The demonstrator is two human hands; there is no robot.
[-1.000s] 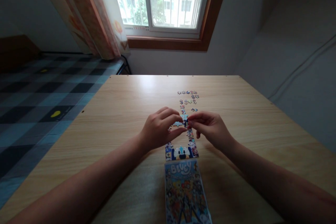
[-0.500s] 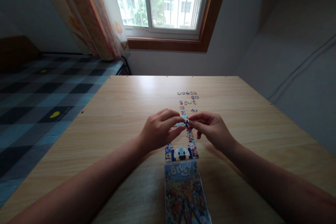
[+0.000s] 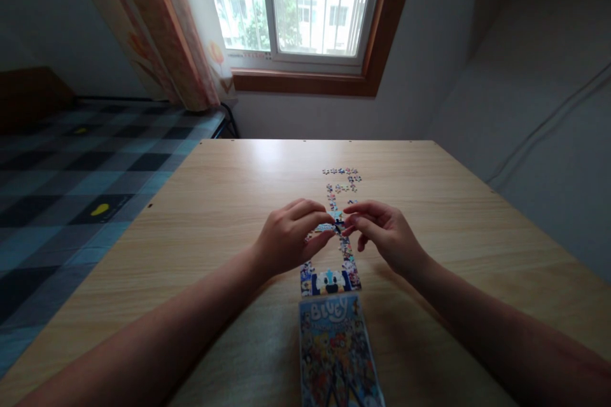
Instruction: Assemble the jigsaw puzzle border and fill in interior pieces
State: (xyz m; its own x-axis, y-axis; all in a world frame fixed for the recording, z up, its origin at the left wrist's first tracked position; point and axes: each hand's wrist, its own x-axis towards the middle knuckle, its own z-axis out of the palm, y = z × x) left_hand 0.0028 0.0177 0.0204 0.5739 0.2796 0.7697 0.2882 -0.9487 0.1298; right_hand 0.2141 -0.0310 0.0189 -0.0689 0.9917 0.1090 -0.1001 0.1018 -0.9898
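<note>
My left hand [image 3: 293, 235] has thumb and fingertips around a small dark blue and white jigsaw puzzle piece [image 3: 338, 227], held above the table; other pieces overlap it in view, so its edges are hard to make out. Just to the right, my right hand [image 3: 384, 232] has its thumb and index finger apart beside that piece. Below the hands lies a joined part of the puzzle [image 3: 330, 281] with a blue dog face, and its strips run up under my fingers. Light blue pieces [image 3: 335, 214] show between the hands.
Loose puzzle pieces [image 3: 341, 172] lie in short rows farther back on the wooden table [image 3: 229, 191]. A puzzle box [image 3: 338, 350] marked "Bluey" sits at the near side. A bed with a checked cover [image 3: 119, 168] stands left, below a curtain [image 3: 176, 32] and window.
My right thumb and index finger have moved apart from their pinch at the puzzle piece. My left hand stays almost where it was.
</note>
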